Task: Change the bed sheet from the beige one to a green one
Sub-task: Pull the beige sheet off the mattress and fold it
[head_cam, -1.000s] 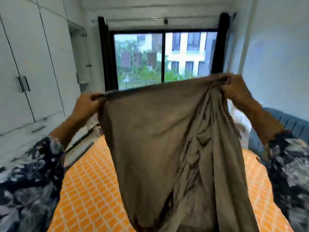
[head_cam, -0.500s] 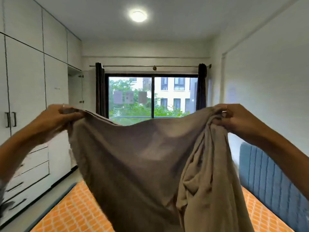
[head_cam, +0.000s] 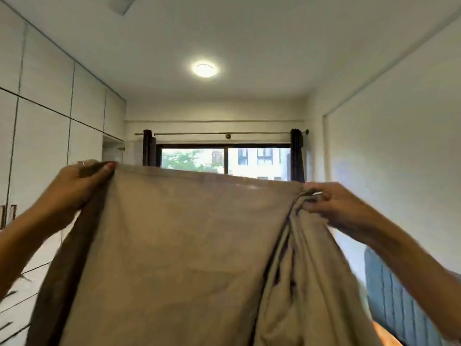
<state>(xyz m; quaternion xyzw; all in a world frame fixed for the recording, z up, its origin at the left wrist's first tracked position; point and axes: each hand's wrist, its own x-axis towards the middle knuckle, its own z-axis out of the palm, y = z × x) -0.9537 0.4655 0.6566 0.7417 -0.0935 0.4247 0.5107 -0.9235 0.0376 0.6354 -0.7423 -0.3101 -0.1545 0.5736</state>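
Home bedroom: wardrobe, curtained window, blue headboard.

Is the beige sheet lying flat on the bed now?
No, the left hand and right hand hold the beige sheet up in the air.

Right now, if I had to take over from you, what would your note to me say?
Left hand: grips the top left edge of the beige sheet.
Right hand: pinches the bunched top right edge.
The sheet hangs spread between both hands, in front of the window; its right side is gathered in folds.
Done: the beige sheet is lifted up.
Left: put it away, then spread a green one, which is not in view. The bed is mostly hidden.
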